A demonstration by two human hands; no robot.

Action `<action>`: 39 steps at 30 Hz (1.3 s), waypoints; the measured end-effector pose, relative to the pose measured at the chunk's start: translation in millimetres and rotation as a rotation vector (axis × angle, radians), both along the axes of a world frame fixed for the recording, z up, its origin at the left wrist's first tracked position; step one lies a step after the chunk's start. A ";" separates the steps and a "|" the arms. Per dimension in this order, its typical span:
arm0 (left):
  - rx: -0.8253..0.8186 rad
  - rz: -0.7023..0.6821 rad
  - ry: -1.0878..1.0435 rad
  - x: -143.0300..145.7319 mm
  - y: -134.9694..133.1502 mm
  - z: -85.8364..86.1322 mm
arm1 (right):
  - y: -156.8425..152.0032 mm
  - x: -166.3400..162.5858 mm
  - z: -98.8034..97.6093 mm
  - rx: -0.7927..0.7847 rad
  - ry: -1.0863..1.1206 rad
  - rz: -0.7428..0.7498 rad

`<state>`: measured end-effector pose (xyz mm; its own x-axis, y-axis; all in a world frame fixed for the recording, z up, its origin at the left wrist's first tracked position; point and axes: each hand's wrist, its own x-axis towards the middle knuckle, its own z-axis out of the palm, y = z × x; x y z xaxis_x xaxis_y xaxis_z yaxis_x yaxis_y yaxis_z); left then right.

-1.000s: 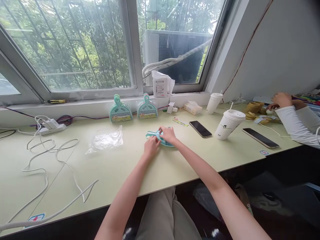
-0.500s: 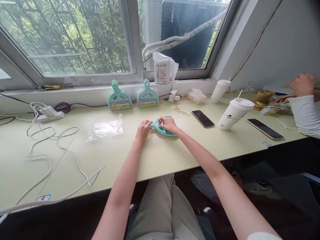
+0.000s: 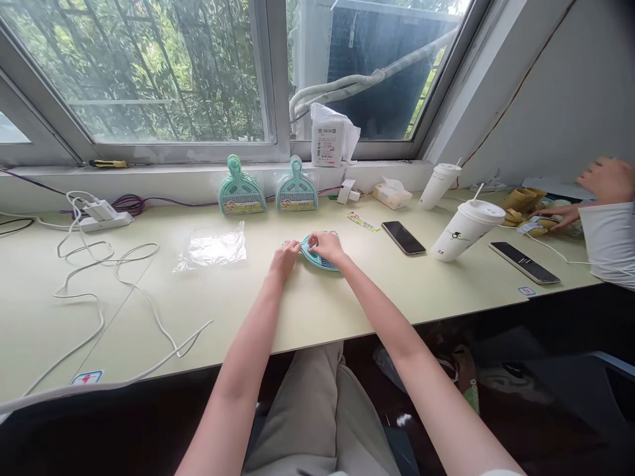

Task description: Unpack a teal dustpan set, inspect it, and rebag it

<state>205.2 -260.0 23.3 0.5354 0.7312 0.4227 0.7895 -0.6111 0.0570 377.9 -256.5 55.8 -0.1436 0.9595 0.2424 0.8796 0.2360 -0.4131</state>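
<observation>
Teal dustpan (image 3: 317, 262) beneath right hand (image 3: 327, 245) (pinching its middle), handle (image 3: 303, 247) gripped in left hand (image 3: 284, 258)

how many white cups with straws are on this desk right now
2. The nearer cup stands between the left phone and right phone; the farther cup is behind it, right of the tissue pack.

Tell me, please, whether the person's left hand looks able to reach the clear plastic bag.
Probably yes: nothing visible stands between the left hand and the clear plastic bag, though that hand, now at the turquoise dustpan, might have to let go first.
</observation>
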 end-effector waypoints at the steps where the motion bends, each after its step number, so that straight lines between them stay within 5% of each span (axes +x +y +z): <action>1: -0.019 0.023 0.003 -0.2 -1.2 0.9 | -0.2 -1.8 0.0 0.001 -0.002 -0.001; 17: -0.121 0.069 0.041 -4.6 -10.1 0.0 | -2.7 -3.8 -4.3 -0.025 -0.047 0.047; 21: -0.053 0.017 -0.236 -7.9 -8.0 -1.7 | 0.6 -1.3 -2.3 -0.084 0.048 0.090; 25: 0.074 0.151 -0.849 -6.6 -4.9 8.5 | 8.8 -5.4 7.6 -0.067 0.236 0.035; 27: -0.092 0.208 -1.178 -4.0 -3.7 15.9 | 14.0 -10.6 12.8 -0.012 0.320 -0.088; 29: -0.453 0.172 -1.363 -0.3 -3.2 21.0 | 19.0 -17.8 15.9 0.045 0.382 -0.230; 32: -0.897 0.084 -1.321 5.4 -4.1 21.0 | 25.1 -29.4 15.0 0.084 0.433 -0.353; 36: -0.978 0.062 -1.272 4.7 -4.2 13.7 | 30.1 -26.9 4.2 0.075 0.445 -0.294; 39: -0.997 0.125 -1.314 -2.9 2.0 10.1 | 31.9 3.3 -8.0 0.070 0.421 -0.454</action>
